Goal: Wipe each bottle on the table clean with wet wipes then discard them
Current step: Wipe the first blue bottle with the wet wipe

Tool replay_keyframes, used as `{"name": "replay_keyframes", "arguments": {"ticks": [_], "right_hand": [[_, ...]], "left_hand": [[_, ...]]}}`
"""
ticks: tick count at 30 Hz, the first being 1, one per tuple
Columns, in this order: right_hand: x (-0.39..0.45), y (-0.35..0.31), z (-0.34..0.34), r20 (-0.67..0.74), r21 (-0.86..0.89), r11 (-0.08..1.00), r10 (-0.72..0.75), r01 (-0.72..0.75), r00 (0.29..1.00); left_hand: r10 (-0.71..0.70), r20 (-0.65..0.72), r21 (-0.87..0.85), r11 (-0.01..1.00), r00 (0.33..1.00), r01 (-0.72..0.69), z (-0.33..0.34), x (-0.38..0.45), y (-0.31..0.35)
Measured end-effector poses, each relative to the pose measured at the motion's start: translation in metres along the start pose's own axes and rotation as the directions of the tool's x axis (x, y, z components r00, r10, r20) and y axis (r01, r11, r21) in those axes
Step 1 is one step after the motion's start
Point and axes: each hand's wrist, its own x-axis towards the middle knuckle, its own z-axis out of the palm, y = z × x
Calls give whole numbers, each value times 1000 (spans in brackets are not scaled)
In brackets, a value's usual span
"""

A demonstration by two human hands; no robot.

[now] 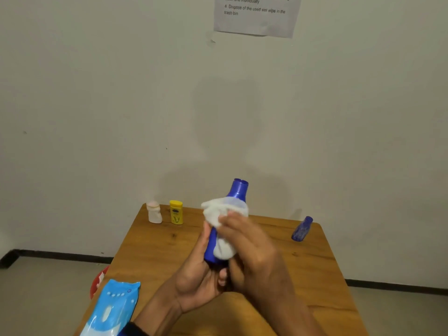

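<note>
Pale wall backs a wooden table (155,251) with a printed sheet (257,18) taped high up. Above the tabletop's middle, the left hand (198,275) grips the base of a tall blue bottle (238,190), its open neck tilted away. The right hand (252,248) clamps a white wet wipe (218,212) around the bottle's body. Three more bottles stand along the far edge: a whitish bottle (154,212) and a yellow bottle (176,212) at the far left corner, a small blue bottle (301,229) at the far right corner. One blue wipes pack (111,309) lies at the near left edge, beside something red (98,280) below it.
</note>
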Motion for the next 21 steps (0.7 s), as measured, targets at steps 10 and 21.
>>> {"name": "replay_keyframes", "arguments": {"ticks": [10, 21], "right_hand": [[-22, -10, 19, 59, -76, 972, -217, 221, 974], [40, 23, -17, 2, 100, 991, -85, 85, 996]], "left_hand": [[12, -3, -63, 998, 1000, -12, -5, 0, 16], [99, 22, 87, 991, 995, -100, 6, 8, 13]]}}
